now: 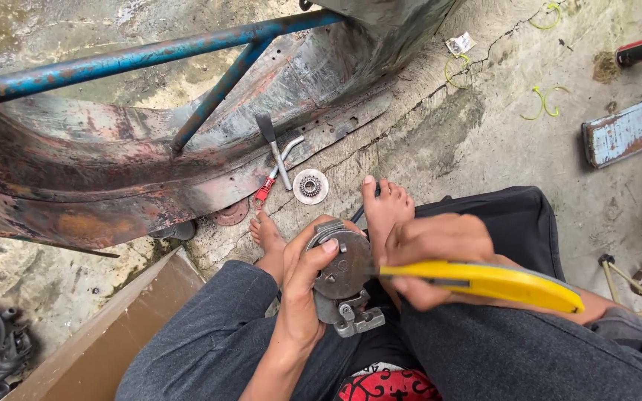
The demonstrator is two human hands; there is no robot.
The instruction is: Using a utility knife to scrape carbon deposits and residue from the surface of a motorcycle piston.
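Rust-streaked frame [113, 160] with blue tubes fills ten o'clock on the cracked concrete floor [469, 141]. A sprocket disc [310, 186] and wrench [275, 151] lie near twelve. At centre, between the knees, left hand [302, 278] grips the round grey metal part [345, 269], thumb on its face. Right hand [429, 256] closes round a yellow tool [495, 284], tip touching the part's edge at three o'clock. Best done with the part braced firmly and the tip kept square.

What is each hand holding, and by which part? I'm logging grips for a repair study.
The left hand grips a round grey metal mechanical part by its disc rim. The right hand holds a yellow-handled utility knife by the handle's front end.
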